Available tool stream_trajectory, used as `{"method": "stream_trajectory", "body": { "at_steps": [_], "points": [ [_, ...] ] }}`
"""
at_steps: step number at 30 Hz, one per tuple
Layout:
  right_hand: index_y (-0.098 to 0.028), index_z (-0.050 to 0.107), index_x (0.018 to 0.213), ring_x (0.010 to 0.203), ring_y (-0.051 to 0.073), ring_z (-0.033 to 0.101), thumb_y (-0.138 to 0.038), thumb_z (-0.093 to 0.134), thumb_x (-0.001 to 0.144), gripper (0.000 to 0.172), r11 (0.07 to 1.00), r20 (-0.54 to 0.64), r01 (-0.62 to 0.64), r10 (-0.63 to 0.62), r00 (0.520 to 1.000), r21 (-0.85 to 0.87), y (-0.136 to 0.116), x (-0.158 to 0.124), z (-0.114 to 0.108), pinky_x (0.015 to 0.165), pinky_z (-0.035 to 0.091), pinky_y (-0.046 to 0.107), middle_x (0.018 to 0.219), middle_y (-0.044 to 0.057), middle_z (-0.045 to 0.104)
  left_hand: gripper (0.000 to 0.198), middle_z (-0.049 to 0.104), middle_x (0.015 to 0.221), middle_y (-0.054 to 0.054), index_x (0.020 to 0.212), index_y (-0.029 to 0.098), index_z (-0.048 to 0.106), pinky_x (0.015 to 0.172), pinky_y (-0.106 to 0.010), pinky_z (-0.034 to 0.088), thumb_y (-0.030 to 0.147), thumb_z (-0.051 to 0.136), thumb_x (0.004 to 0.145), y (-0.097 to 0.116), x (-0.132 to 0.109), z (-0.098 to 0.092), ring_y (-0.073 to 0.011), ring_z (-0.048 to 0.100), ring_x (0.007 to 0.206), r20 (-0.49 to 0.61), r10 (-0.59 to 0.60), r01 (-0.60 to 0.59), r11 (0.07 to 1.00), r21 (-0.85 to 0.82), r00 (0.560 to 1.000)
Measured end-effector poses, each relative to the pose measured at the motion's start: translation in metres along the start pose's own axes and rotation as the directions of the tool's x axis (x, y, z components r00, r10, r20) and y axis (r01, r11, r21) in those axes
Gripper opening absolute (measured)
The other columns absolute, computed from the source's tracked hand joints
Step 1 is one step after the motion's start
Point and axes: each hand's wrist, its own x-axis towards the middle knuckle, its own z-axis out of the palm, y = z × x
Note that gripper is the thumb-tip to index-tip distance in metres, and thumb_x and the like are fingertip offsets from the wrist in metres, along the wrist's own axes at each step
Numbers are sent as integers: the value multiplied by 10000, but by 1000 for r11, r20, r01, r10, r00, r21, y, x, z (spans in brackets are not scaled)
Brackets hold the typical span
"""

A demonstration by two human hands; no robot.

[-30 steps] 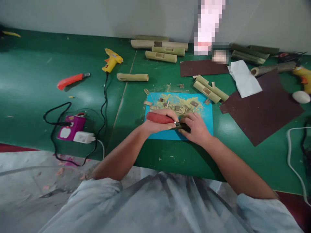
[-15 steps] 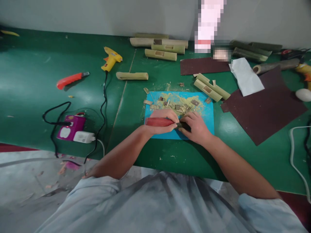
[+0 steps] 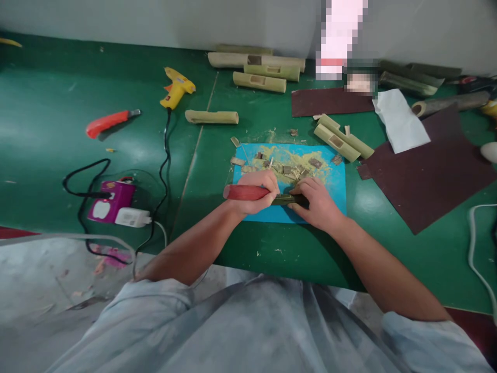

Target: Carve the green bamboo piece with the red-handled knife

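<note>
On the blue mat point(image 3: 256, 214), my left hand point(image 3: 259, 186) is closed around a tool with a thick red handle point(image 3: 246, 192); its working end is hidden. My right hand point(image 3: 316, 199) grips a dark green piece of bamboo point(image 3: 286, 199) lying across the mat's near part. The bamboo's left end reaches to my left fingers, and its right end disappears under my right palm. Just beyond both hands, yellowish shavings point(image 3: 310, 158) and small cut bamboo chips point(image 3: 286, 169) are scattered.
Cut bamboo tubes point(image 3: 337, 143) lie to the right, with others point(image 3: 259, 82) by the wall. On the left are a yellow glue gun point(image 3: 178, 90), a red utility knife point(image 3: 111, 123) and a purple power adapter point(image 3: 112, 199) with cables. Brown sheets point(image 3: 427, 176) and white paper point(image 3: 402, 122) cover the right side.
My left hand and the red handle have shifted left, away from my right hand, so more of the dark green bamboo shows between them. My right hand keeps its grip.
</note>
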Motion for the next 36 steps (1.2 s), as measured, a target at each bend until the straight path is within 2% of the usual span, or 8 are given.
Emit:
{"method": "stream_trajectory", "body": {
  "at_steps": [5,9,14,18,27,30,33,36],
  "points": [
    [-224,663,1040,993,274,595,-324,713,912,170,1000,19,-11,11,1000,9,-1,0,-1,876,508,448,1019,86,668,162,705,743,-29,758,211,634,621,-294,523,264,697,898,0,1,0,-148,658,671,-40,17,-18,1000,-23,999],
    [-213,664,1048,997,277,594,-327,717,918,181,1000,9,5,-5,1000,11,0,0,-1,883,507,447,1021,92,671,95,739,795,-45,817,211,678,695,-312,576,262,704,893,2,3,1,-167,706,736,-67,-1,1,1000,2,998],
    [-230,658,1043,989,274,596,-334,718,912,178,1000,14,-2,2,1000,11,2,-1,0,875,502,443,1015,83,673,60,781,867,-59,877,217,728,741,-311,601,256,763,848,4,3,-1,-189,751,800,50,-90,88,995,39,995],
    [-221,653,1029,971,268,599,-326,724,910,174,1000,6,15,-15,1000,3,2,-1,0,860,498,430,1005,85,668,74,797,895,-64,874,211,734,761,-295,604,254,787,846,6,4,-1,-185,765,826,90,-137,136,990,22,986],
    [-230,656,1031,988,271,592,-351,731,907,189,1000,14,-4,4,1000,3,3,-1,1,875,500,437,1013,82,665,84,796,887,-60,854,213,720,787,-299,613,249,794,840,6,7,1,-182,767,833,112,-90,87,996,33,990],
    [-230,658,1033,1001,273,593,-355,722,913,185,1000,13,-4,4,1000,-2,2,-2,2,885,502,444,1030,86,666,146,791,900,-71,846,218,721,816,-330,611,341,798,848,7,10,-1,-194,759,843,149,-62,62,998,2,987],
    [-228,660,1037,998,276,590,-337,718,914,174,1000,16,-11,11,1000,-13,1,-2,1,880,501,446,1034,90,667,233,781,960,-102,919,219,738,862,-374,599,450,728,894,8,11,-4,-222,752,891,193,-16,22,999,-29,981],
    [-222,664,1044,999,276,591,-326,721,911,178,1000,20,-9,10,1000,-12,1,-2,1,884,500,445,1034,90,665,251,770,976,-111,997,219,744,871,-388,590,450,685,919,8,10,-6,-236,744,920,206,0,6,999,-33,979]
  ]
}}
